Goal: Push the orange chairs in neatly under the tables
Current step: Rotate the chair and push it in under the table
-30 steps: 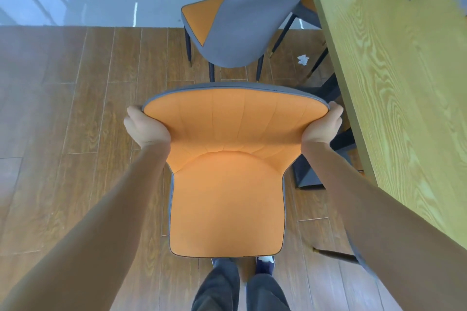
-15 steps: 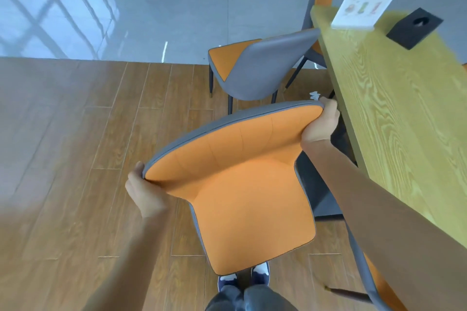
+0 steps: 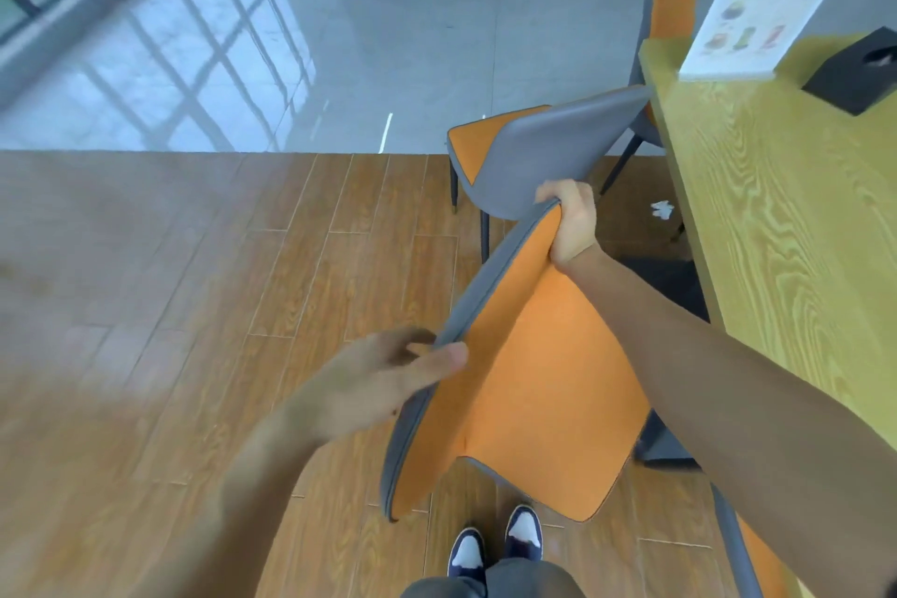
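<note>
The right hand [image 3: 570,221] grips the chair [image 3: 529,384] back's top; left hand [image 3: 383,379] fingers spread beside it. Turning done, pushing toward the worktop [image 3: 796,219] probably comes next.

1. The left hand [image 3: 383,384] is smeared by motion blur — whether its fingers touch the held chair [image 3: 524,379] cannot be told.
2. That chair's legs are hidden beneath its seat.
3. The table [image 3: 796,228] runs off the right edge.
4. The menu card [image 3: 767,0] is too blurred to read — its top is cut off.
5. A third chair [image 3: 757,549] is cropped at the bottom right corner.
</note>
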